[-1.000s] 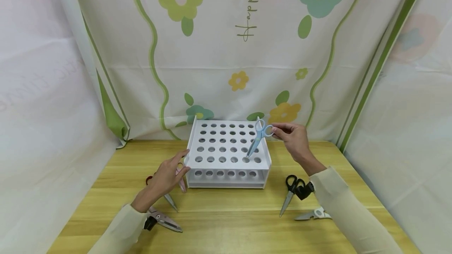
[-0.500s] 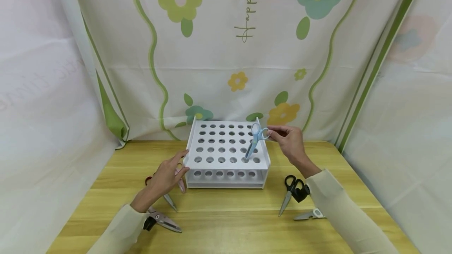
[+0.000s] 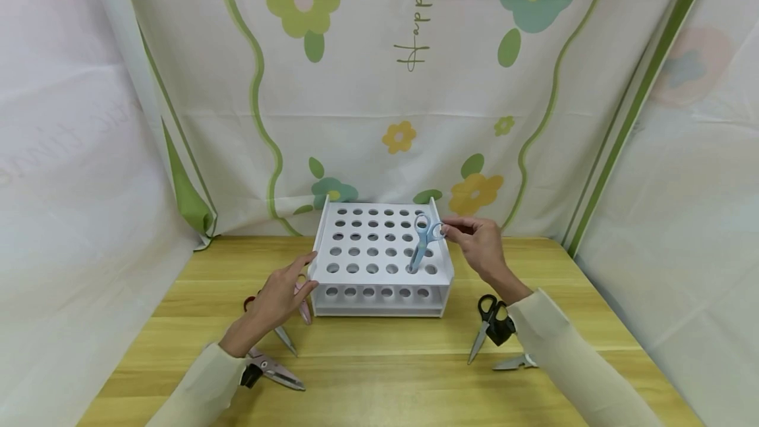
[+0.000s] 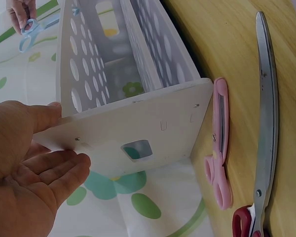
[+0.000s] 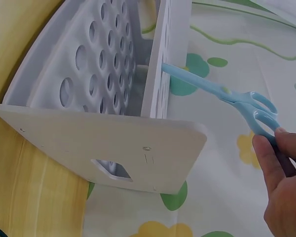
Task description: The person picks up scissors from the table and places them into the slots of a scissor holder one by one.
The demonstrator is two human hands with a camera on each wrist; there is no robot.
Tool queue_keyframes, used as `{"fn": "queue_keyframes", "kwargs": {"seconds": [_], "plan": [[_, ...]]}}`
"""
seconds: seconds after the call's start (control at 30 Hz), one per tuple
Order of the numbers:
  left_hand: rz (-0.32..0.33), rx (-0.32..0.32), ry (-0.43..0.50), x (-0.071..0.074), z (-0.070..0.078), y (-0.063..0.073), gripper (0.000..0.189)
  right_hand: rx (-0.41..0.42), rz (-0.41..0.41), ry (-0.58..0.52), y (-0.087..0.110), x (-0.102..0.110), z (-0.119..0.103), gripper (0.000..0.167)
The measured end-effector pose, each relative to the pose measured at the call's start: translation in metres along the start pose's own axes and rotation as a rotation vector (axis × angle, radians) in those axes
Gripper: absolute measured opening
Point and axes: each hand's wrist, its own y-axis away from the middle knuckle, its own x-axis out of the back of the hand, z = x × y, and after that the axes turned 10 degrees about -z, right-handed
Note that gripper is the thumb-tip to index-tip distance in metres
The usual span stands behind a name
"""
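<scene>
My right hand pinches one finger loop of the light blue scissors between thumb and fingers. The scissors tilt with the blades pointing down, and their tip is at a front-row hole, second from the right, in the white rack. In the right wrist view the blade end meets the rack's perforated top plate. My left hand touches the rack's left side panel, thumb at the front corner and index finger farther back. Other fingers of that hand lie by the panel's outer face in the left wrist view.
Pink scissors and red-handled scissors lie left of the rack. Shears lie beside the left wrist. Black-handled scissors and a partly covered white pair are near the right forearm. A flowered cloth hangs behind.
My right hand has moved left and slightly down with the blue scissors, which now stand more upright with their tip at the hole. The left hand has stayed at the rack.
</scene>
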Motion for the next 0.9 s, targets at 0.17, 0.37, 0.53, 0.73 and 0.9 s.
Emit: {"fn": "queue_keyframes", "kwargs": {"seconds": [0.17, 0.37, 0.53, 0.73, 0.9], "plan": [[0.002, 0.001, 0.002, 0.000, 0.001, 0.000, 0.059, 0.016, -0.006, 0.031, 0.002, -0.004, 0.001, 0.022], [0.001, 0.004, -0.005, 0.000, 0.000, 0.000, 0.059, 0.026, -0.031, 0.054, 0.004, -0.007, 0.004, 0.023], [0.001, 0.003, -0.007, 0.000, 0.000, 0.000, 0.059, 0.034, -0.036, 0.077, 0.005, -0.009, 0.005, 0.022], [0.010, -0.003, -0.007, 0.000, 0.000, 0.001, 0.059, 0.045, -0.037, 0.094, 0.006, -0.011, 0.008, 0.021], [0.004, 0.002, -0.004, 0.000, 0.000, 0.000, 0.059, 0.051, -0.033, 0.084, 0.006, -0.014, 0.009, 0.020]]}}
